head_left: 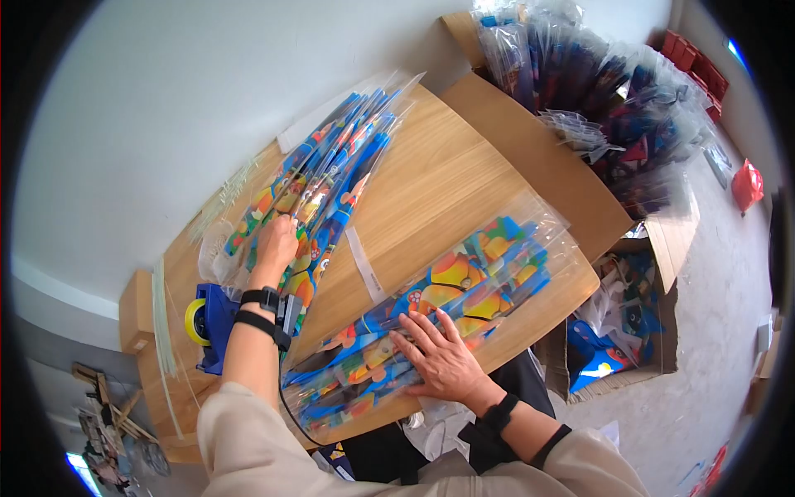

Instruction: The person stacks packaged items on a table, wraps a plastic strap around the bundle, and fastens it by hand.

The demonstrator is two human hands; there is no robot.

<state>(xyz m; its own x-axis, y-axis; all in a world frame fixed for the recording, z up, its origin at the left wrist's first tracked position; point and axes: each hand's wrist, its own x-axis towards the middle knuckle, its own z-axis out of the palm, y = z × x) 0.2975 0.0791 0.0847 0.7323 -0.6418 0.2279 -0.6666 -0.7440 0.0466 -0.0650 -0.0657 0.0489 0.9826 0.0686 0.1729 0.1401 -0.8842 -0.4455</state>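
Note:
Near the wooden table's left side, my left hand (pixel 278 242) is closed on the lower part of a pile of long, colourful items in clear plastic sleeves (pixel 331 178); its fingertips are partly hidden. My right hand (pixel 439 358) lies with fingers spread on a second bundle of similar sleeved items (pixel 464 286), along the table's front edge. Between the two bundles a narrow white strip (pixel 365 265) lies on the table (pixel 431 178).
A blue tape dispenser (pixel 217 327) and a small cardboard box (pixel 137 311) stand at the left. White strips (pixel 164 331) lie nearby. A large box of wrapped items (pixel 596 99) is at the upper right; an open carton (pixel 621 331) sits below it. A red bag (pixel 747 186) lies on the floor.

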